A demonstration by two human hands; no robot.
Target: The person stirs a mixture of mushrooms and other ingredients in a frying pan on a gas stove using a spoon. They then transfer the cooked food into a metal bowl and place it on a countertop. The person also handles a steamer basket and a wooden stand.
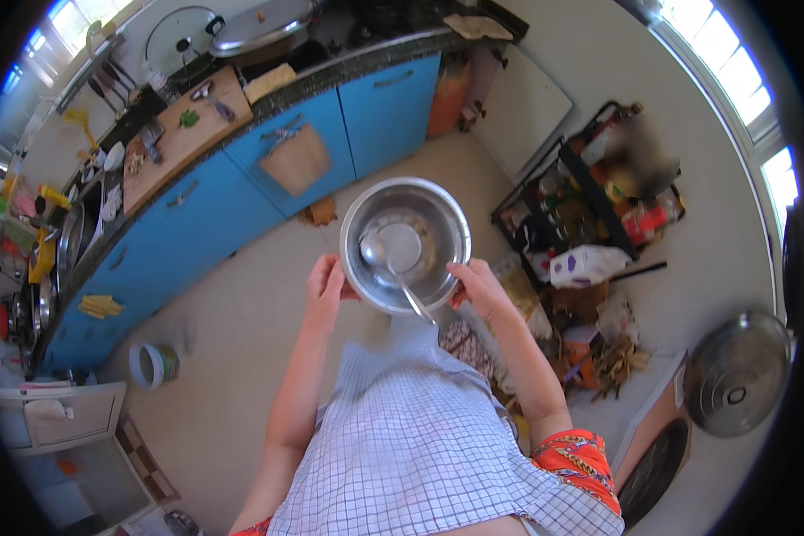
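A stainless steel mixing bowl (442, 268) is held out in front of my body above the floor. My left hand (326, 280) grips its left side, with the fingers partly hidden behind the wall. At the right, my right hand (477, 285) has its thumb over the rim and its fingers outside. Inside the bowl rests a metal spoon (374, 249), its handle leaning over the near right rim. Traces of a pale residue (423, 238) cling around the bowl's bottom; what it is cannot be told.
Blue cabinets (388, 114) run along a dark counter bearing a wooden cutting board (187, 137), a cleaver (151, 139) and a large lidded pan (261, 30). A black shelf cart (596, 201) with jars and packets stands right. A plastic bucket (153, 366) sits on the floor at left.
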